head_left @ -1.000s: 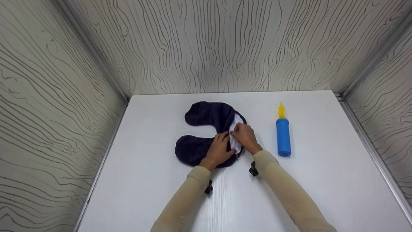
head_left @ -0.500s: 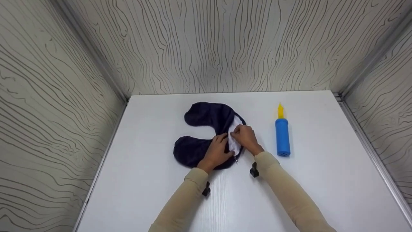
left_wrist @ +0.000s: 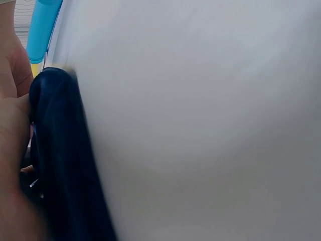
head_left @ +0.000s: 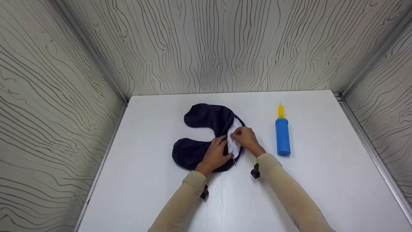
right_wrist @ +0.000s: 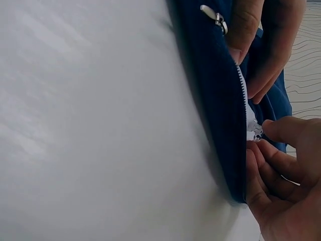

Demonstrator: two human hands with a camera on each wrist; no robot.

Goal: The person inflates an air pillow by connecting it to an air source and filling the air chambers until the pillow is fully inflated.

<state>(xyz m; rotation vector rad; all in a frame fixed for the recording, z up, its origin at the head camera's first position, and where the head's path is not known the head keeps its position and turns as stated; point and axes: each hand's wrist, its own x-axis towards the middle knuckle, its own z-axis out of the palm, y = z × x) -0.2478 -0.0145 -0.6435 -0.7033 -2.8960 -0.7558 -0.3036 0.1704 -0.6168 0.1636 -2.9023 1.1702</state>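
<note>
A navy U-shaped neck pillow (head_left: 193,153) lies on the table, the bend of its U to the right. Its zipper (right_wrist: 243,83) is undone, and a white inner lining (head_left: 234,146) shows through the gap. My left hand (head_left: 214,156) holds the cover beside the opening, thumb at the zipper edge near the metal zipper pull (right_wrist: 213,17). With thumb and fingertips, my right hand (head_left: 246,138) pinches a small clear plastic valve (right_wrist: 257,131) at the white lining. Navy fabric (left_wrist: 65,150) fills much of the left wrist view's left side, hiding the left fingertips.
To the right of the pillow lies a blue hand pump (head_left: 283,137) with a yellow nozzle (head_left: 280,111) pointing toward the back. The white table (head_left: 145,129) meets wood-patterned panels (head_left: 206,48) at the back and sides.
The pillow and both hands have shifted slightly toward the front of the table. More white lining shows above the right hand, which keeps its pinch. The pump has stayed put.
</note>
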